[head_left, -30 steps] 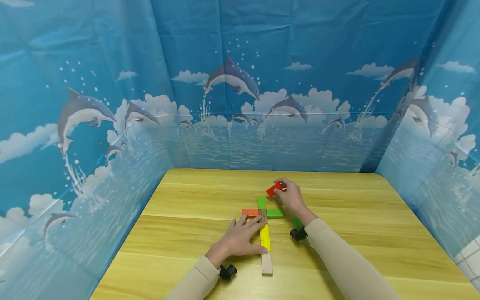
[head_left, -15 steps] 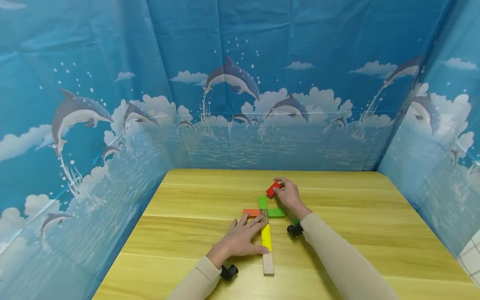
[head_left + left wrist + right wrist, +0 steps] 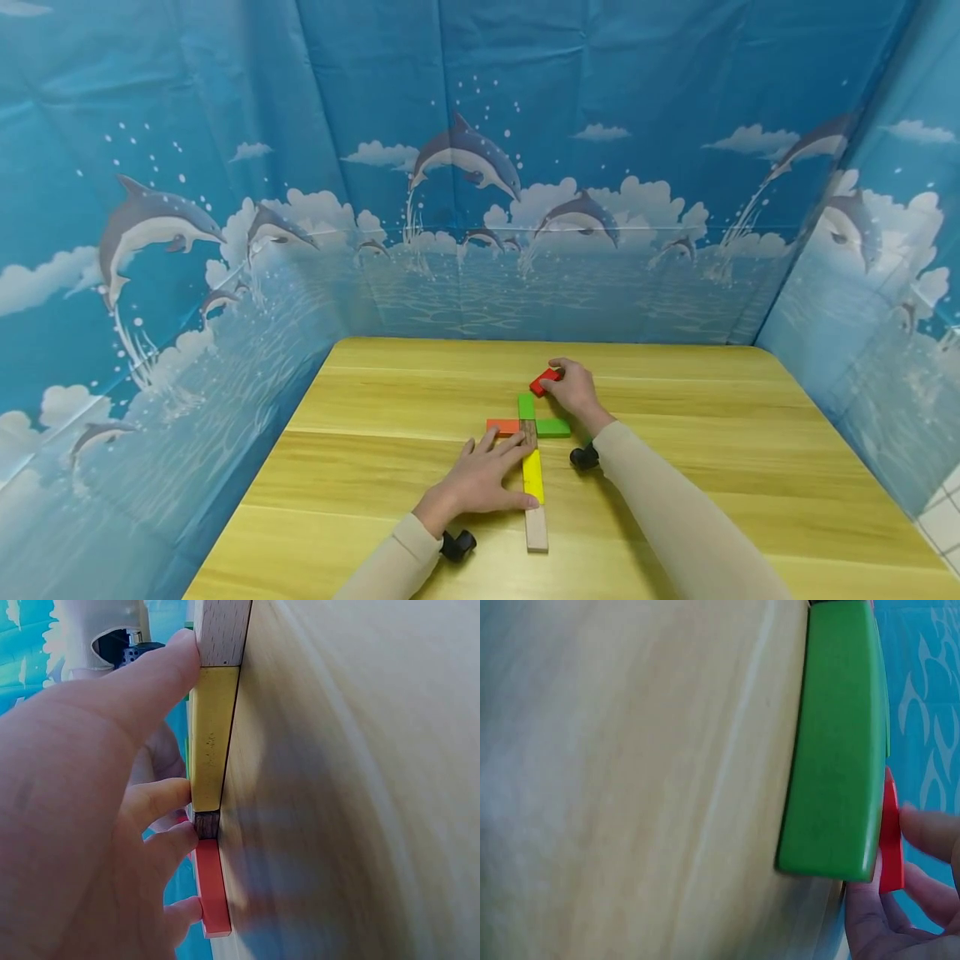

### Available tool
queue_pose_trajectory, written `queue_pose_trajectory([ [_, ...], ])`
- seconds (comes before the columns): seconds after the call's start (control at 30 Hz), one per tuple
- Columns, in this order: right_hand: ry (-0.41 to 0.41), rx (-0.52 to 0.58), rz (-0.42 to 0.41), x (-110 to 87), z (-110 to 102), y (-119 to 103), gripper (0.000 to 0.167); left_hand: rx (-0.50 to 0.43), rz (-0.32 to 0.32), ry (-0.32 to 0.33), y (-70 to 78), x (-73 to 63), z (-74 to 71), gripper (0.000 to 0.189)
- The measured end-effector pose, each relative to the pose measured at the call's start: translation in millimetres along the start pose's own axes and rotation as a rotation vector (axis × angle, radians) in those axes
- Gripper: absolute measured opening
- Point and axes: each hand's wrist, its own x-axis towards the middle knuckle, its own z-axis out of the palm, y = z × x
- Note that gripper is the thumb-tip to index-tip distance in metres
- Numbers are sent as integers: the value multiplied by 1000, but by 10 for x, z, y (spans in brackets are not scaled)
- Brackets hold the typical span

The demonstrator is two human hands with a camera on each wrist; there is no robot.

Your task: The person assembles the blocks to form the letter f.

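Flat wooden blocks lie on the table as a cross. A pale block [image 3: 536,530] is nearest, then a yellow block [image 3: 533,475], then a dark brown block [image 3: 528,431] at the crossing. An orange-red block [image 3: 502,427] extends left, one green block [image 3: 553,427] right and another green block [image 3: 527,406] away from me. My left hand [image 3: 480,479] rests on the row with spread fingers, its thumb near the yellow-pale joint. My right hand [image 3: 576,392] pinches a red block [image 3: 543,382], angled, just beyond the far green end; whether it touches there is unclear.
The yellow wood-grain table [image 3: 360,467] ends at a back edge against a blue dolphin curtain [image 3: 480,283], which also hangs at both sides. Black wrist cameras [image 3: 457,545] sit under both wrists. A bit of green shows by the right cuff.
The red block in my right hand has come slightly lower and nearer the far green block. The right wrist has shifted a little left. My left hand stays put.
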Motion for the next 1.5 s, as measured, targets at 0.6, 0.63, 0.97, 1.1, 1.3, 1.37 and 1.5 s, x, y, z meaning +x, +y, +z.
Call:
queue_pose_trajectory([
  [0.6,-40,-49,-28,-30,85,-78,52,-6,8,2,-3,-44,-4,88],
  [0.63,-42,-46,-24,-34,90,-79,52,-4,10,3,-2,-49,-8,88],
  [0.97,-48,-11,-4,-53,129,-110,55,-8,19,-4,-3,-88,-29,88],
  [1.1,-45,-11,0,-59,145,-131,55,-6,16,-2,-6,-100,-29,88],
  [1.3,-29,-11,-5,-93,149,-168,55,1,18,-6,-15,-115,-24,88],
  [1.37,-27,-12,-5,-103,154,-174,55,0,20,-6,-16,-121,-22,88],
  [1.5,-24,-9,-8,-119,167,-173,54,4,22,-5,-19,-131,-14,88],
])
